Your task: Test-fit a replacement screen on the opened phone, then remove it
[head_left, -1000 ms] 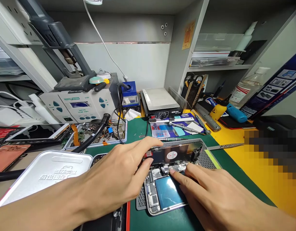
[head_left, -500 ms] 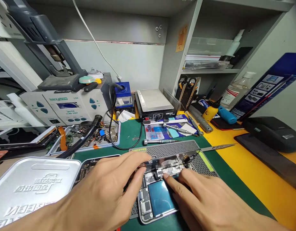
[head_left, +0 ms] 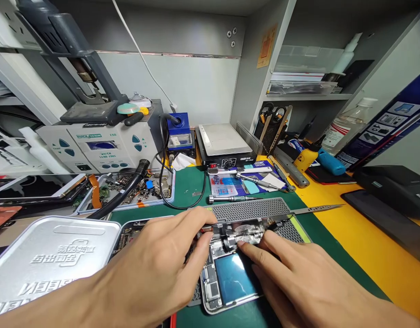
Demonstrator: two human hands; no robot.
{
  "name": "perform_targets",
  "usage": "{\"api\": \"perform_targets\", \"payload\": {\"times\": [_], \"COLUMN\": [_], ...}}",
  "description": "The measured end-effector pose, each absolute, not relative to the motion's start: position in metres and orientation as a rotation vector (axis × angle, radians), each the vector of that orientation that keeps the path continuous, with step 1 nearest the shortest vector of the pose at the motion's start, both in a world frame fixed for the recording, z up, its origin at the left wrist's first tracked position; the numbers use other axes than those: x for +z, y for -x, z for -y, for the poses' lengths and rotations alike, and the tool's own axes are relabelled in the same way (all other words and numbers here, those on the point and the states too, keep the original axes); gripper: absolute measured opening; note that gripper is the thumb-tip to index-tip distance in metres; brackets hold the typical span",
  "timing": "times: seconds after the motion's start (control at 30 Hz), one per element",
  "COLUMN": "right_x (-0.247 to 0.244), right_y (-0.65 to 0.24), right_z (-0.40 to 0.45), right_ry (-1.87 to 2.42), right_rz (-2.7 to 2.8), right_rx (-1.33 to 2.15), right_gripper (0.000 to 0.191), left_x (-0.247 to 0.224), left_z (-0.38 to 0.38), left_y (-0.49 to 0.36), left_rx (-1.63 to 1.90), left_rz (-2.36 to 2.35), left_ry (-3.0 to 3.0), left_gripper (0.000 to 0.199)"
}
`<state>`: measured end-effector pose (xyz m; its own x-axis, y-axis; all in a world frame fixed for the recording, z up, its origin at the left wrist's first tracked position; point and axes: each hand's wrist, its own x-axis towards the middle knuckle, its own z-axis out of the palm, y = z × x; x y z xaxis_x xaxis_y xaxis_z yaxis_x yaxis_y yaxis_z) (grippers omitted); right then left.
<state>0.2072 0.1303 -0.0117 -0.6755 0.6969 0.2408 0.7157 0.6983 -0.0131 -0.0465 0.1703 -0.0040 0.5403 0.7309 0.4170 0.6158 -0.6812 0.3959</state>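
An opened smartphone (head_left: 207, 291) lies on a grey perforated mat (head_left: 244, 209), its blue battery (head_left: 235, 278) and inner parts bare. My left hand (head_left: 162, 255) pinches the left end of the phone's screen (head_left: 237, 224), which stands tilted up along the far edge. A dark flex cable (head_left: 229, 242) runs between screen and body. My right hand (head_left: 295, 278) lies over the phone's right edge, its index fingertip pressing near that cable. Its thumb and lower fingers are largely hidden. Behind the screen, a pointed metal tool with holes (head_left: 317, 209) sticks out to the right.
At left are a silver tin lid (head_left: 76, 259) and a tray of circuit boards (head_left: 145, 191), with a black hose (head_left: 124, 193) across it. A hot-air station (head_left: 94, 146) and heating plate (head_left: 227, 141) stand behind. Screwdrivers (head_left: 233, 199) lie beyond the mat; a dark phone (head_left: 384, 218) lies at right.
The view has shifted slightly, so the scene sits further right. My left hand still holds the screen up; my right index fingertip stays near the flex cable.
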Motion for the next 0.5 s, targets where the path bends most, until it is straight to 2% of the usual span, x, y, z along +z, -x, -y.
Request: {"api": "perform_targets", "payload": {"times": [0.33,0.5], "right_x": [-0.0170,-0.0179], "right_y": [-0.2136,-0.2111], "right_z": [-0.1355,-0.1325], "right_ry": [1.101,1.032], "right_rz": [2.762,2.845], "right_rx": [-0.009,-0.145], "right_gripper": [0.048,0.051], "left_x": [-0.0063,-0.0048], "left_z": [-0.1716,-0.1738], "left_y": [0.0479,0.0519], "left_rx": [0.773,0.762], "left_rz": [-1.184,-0.993], "left_ry": [-2.503,-2.680], "left_gripper": [0.016,0.041]}}
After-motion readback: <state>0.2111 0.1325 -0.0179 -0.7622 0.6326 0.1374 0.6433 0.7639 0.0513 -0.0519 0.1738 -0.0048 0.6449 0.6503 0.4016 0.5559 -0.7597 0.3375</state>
